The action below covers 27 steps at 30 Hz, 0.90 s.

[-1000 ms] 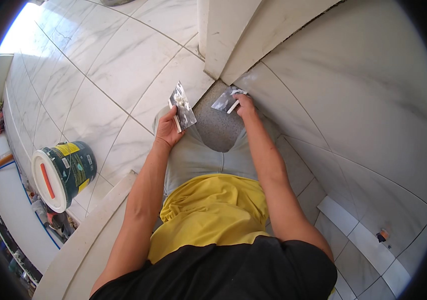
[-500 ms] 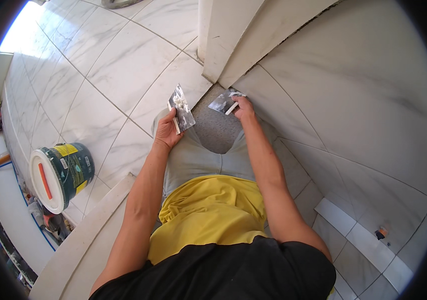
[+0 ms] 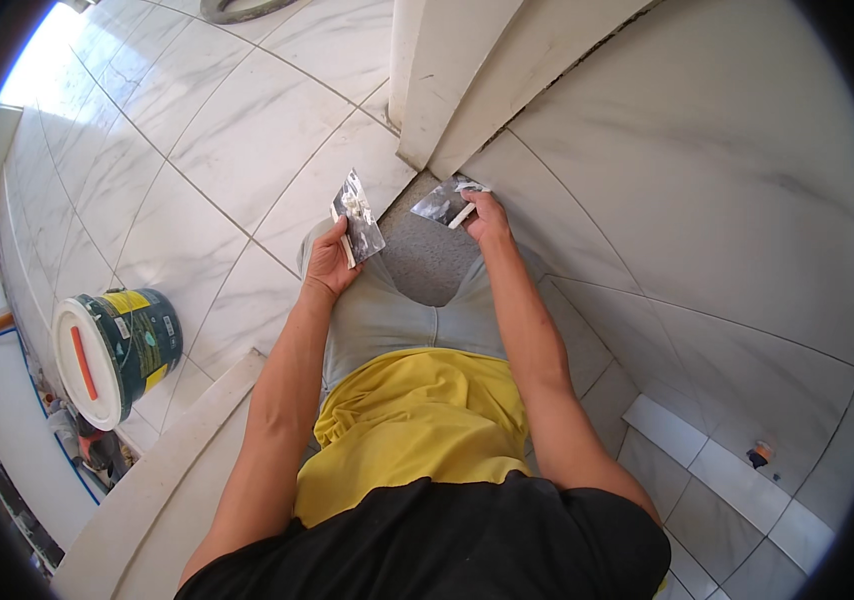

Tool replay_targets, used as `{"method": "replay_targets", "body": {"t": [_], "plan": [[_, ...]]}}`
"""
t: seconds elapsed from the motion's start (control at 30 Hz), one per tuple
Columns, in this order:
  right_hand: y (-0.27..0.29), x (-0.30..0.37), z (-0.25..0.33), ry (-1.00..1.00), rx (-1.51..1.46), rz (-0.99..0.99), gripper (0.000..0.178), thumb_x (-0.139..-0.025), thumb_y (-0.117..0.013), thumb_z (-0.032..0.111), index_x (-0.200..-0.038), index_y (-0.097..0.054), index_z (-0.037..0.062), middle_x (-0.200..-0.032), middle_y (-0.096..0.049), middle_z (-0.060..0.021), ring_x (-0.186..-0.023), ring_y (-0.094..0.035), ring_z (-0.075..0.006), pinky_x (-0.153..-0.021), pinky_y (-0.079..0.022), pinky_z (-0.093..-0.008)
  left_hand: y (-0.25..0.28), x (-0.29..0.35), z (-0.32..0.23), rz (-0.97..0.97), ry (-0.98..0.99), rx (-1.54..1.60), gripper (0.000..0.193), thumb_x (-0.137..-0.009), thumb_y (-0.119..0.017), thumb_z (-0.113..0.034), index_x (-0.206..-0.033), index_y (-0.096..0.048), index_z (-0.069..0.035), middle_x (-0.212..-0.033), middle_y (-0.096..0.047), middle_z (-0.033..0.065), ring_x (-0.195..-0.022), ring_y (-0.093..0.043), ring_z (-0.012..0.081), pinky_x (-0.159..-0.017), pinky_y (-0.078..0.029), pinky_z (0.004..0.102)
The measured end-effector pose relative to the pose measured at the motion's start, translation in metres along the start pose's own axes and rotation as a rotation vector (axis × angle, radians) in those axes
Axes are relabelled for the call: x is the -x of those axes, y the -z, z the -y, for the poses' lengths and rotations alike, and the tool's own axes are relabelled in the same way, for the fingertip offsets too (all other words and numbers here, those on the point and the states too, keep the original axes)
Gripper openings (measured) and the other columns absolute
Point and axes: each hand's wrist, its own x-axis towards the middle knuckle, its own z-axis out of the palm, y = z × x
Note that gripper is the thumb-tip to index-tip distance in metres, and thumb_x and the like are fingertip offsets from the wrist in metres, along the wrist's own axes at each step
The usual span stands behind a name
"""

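My left hand [image 3: 330, 258] is closed round the pale handle of a putty knife [image 3: 360, 222], whose wide metal blade carries white paste. My right hand [image 3: 488, 215] grips a second putty knife [image 3: 438, 204] by its light handle; this blade points left and is also smeared with white paste. The two blades are apart, both held above a bare grey strip of floor [image 3: 429, 258] between my knees. Just beyond them stands the lower end of a cream door frame [image 3: 430, 120].
On the left a dark green bucket [image 3: 151, 340] with a white lid and orange handle stands on marbled tiles [image 3: 237, 130]. Tiled wall [image 3: 707, 200] rises close on my right, with a small orange-and-black fitting [image 3: 760, 455]. Tools [image 3: 97, 445] lie at the far left.
The whole scene shifts slightly left in view. Both hands keep their putty knives in nearly the same pose.
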Motion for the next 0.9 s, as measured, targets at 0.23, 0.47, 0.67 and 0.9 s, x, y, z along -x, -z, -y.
{"method": "replay_targets", "body": {"t": [0.23, 0.47, 0.67, 0.9], "plan": [[-0.006, 0.014, 0.012, 0.010, -0.005, 0.023, 0.028, -0.074, -0.063, -0.004, -0.101, -0.056, -0.0006, -0.097, -0.058, -0.0116, -0.089, -0.059, -0.0275, -0.077, -0.052, -0.0436, -0.005, 0.001, 0.001, 0.013, 0.006, -0.002, 0.023, -0.094, -0.048, -0.020, -0.110, -0.058, -0.007, -0.103, -0.066, 0.0086, -0.095, -0.064, 0.0221, -0.086, -0.052, 0.0381], [-0.016, 0.034, 0.022, 0.048, -0.007, 0.058, 0.029, -0.072, -0.064, -0.004, -0.100, -0.056, -0.0004, -0.095, -0.058, -0.0108, -0.087, -0.058, -0.0269, -0.079, -0.052, -0.0425, -0.005, 0.002, 0.002, 0.007, 0.004, -0.017, 0.023, -0.094, -0.049, -0.021, -0.110, -0.058, -0.007, -0.103, -0.066, 0.0084, -0.095, -0.065, 0.0220, -0.085, -0.052, 0.0385], [-0.024, 0.051, 0.030, 0.057, -0.017, 0.080, 0.028, -0.072, -0.064, -0.004, -0.098, -0.057, 0.0002, -0.094, -0.058, -0.0105, -0.086, -0.059, -0.0256, -0.077, -0.052, -0.0415, -0.002, 0.003, 0.000, 0.039, 0.017, -0.022, 0.023, -0.094, -0.048, -0.021, -0.110, -0.057, -0.006, -0.104, -0.065, 0.0085, -0.095, -0.064, 0.0221, -0.084, -0.053, 0.0383], [-0.035, 0.068, 0.040, 0.074, 0.031, 0.092, 0.027, -0.075, -0.058, -0.003, -0.102, -0.055, 0.0018, -0.097, -0.059, -0.0111, -0.090, -0.059, -0.0272, -0.085, -0.051, -0.0451, -0.004, 0.004, 0.002, 0.076, 0.008, -0.015, 0.025, -0.094, -0.048, -0.020, -0.112, -0.056, -0.005, -0.106, -0.065, 0.0091, -0.097, -0.064, 0.0222, -0.089, -0.051, 0.0384]]}}
